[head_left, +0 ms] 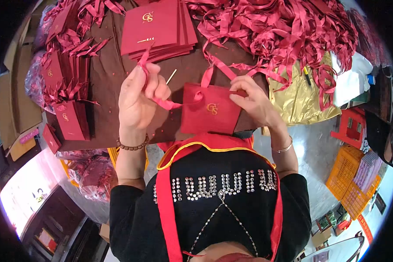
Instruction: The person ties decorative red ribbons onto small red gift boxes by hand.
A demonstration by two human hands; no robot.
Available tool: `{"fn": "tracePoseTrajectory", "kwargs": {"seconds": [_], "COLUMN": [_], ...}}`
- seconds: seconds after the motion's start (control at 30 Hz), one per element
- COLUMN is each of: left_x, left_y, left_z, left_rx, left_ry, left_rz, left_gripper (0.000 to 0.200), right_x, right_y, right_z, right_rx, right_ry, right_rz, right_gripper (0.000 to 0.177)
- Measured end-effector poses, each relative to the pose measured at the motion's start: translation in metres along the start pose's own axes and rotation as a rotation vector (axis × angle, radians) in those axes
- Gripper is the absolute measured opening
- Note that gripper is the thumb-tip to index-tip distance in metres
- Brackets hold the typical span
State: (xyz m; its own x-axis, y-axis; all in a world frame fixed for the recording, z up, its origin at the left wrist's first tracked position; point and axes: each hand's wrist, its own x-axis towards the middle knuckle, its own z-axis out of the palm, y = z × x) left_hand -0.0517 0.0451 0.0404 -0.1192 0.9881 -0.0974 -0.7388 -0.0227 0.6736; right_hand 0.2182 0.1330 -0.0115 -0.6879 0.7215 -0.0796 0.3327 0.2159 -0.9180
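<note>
Red rectangular card bag point(212, 121), matte, gold-lettered; left hand point(140, 92) closed on its satiny red ribbon point(168, 105), right hand point(251, 97) pinching the top corner.

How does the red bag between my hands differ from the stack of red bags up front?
The red bag is a single one, pinched near its top edge by your right hand; the stack is several bags piled on the table.
The red bag has ribbon at its front, running to your left hand; the stack's top bag shows none attached to its front.
Both are red with a gold logo.
</note>
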Motion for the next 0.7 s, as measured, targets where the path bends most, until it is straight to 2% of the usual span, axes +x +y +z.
{"fn": "tracePoseTrajectory", "kwargs": {"seconds": [0.07,0.2,0.27,0.33,0.4,0.47,0.53,0.6,0.67,0.7], "left_x": [0.000,-0.005,-0.008,-0.011,-0.013,-0.016,-0.021,-0.023,-0.027,-0.027], "left_y": [-0.002,-0.010,-0.013,-0.019,-0.029,-0.035,-0.051,-0.055,-0.076,-0.077], "left_z": [-0.007,-0.003,0.000,0.000,0.001,0.015,0.010,0.016,0.004,0.006], "left_rx": [-0.019,0.051,0.194,0.166,0.360,0.767,0.908,1.159,1.341,1.340], "left_ry": [-0.100,-0.070,0.004,0.026,0.101,0.145,0.027,-0.047,-0.148,-0.150], "left_rz": [-0.049,-0.038,-0.077,-0.110,-0.179,-0.265,-0.219,-0.307,0.084,0.083], "left_gripper": [0.032,0.032,0.028,0.021,0.017,0.014,0.013,0.014,0.016,0.016], "right_x": [0.000,0.003,0.006,0.008,0.012,0.018,0.020,0.019,0.016,0.015], "right_y": [0.002,0.004,-0.005,0.005,0.010,0.011,0.012,0.012,0.009,0.007], "right_z": [-0.004,-0.011,-0.013,-0.009,-0.007,-0.002,0.001,0.001,-0.003,-0.004], "right_rx": [-0.011,-0.110,0.151,0.244,0.339,0.380,0.467,0.551,0.615,0.615], "right_ry": [-0.054,-0.190,-0.258,-0.265,-0.267,-0.329,-0.327,-0.328,-0.317,-0.314], "right_rz": [-0.008,0.008,0.291,0.336,0.382,0.468,0.480,0.491,0.466,0.467], "right_gripper": [0.020,0.022,0.027,0.028,0.029,0.028,0.028,0.029,0.030,0.030]}}
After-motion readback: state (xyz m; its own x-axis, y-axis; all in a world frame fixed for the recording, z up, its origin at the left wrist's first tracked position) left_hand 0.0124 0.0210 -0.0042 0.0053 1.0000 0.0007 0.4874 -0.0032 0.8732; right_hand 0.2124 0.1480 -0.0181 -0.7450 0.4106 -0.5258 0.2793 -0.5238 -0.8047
